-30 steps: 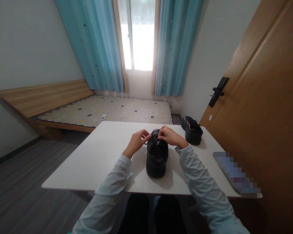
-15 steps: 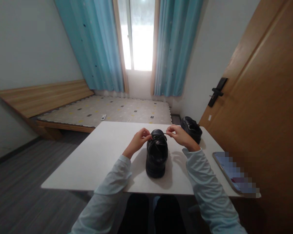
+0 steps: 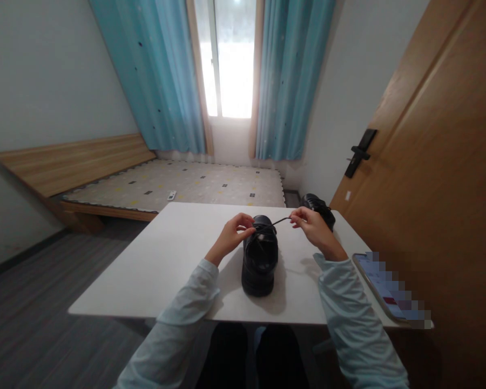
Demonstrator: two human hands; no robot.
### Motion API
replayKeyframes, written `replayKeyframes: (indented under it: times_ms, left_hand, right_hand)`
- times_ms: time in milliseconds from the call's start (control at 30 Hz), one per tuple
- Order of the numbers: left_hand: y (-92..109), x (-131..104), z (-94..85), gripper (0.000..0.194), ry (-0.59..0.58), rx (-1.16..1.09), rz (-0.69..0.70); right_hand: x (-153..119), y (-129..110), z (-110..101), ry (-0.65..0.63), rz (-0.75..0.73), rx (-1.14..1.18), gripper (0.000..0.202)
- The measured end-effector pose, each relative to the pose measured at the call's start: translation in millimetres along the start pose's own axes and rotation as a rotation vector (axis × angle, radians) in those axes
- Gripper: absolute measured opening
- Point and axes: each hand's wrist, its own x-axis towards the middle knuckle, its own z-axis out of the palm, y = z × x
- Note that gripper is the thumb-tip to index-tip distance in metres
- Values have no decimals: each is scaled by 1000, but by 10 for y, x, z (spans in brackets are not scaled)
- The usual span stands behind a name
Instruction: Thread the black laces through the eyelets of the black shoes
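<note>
Two hands are in my view. With the right hand (image 3: 314, 226), the grip pinches the end of a black lace (image 3: 281, 220), which runs out straight from the shoe. My left hand (image 3: 231, 233) has thumb and finger at the lacing on the other side; I cannot tell whether that grip has a lace in it. The shoe (image 3: 258, 282) sits upright on the bench (image 3: 166, 270), about midway between its left and right edges, heel towards the near edge. I judge a hard pull could twist the shoe, since nothing braces its heel, or the thin lace could slip from the fingertips. A wide pull might knock the second shoe (image 3: 308, 201), by the far right corner, while a sweeping forearm could shove the tablet (image 3: 383, 294) off the right edge.
</note>
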Motion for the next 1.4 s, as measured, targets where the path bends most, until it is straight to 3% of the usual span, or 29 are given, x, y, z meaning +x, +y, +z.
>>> replayKeyframes:
  times_ms: [233,433,567,800,1200,1400]
  left_hand:
    - [92,-22,8,25,-41,90,28]
    - [135,-52,22,46,-133,236,73]
    - [99,-46,18,45,-156,271,111]
    - [96,-30,-7,47,-181,237,120]
    - [87,-18,6,42,-175,248,186]
    - [99,-29,22,36,-143,277,218]
  right_hand:
    - [-82,-44,-166,69,-17,101,33]
    - [-158,-86,-67,-3,34,347,38]
    - [-172,-86,-6,-16,98,447,43]
    - [-142,41,-19,36,57,346,39]
    - [-174,97,37,-253,81,192,27]
    - [-182,121,84,-243,43,119,24]
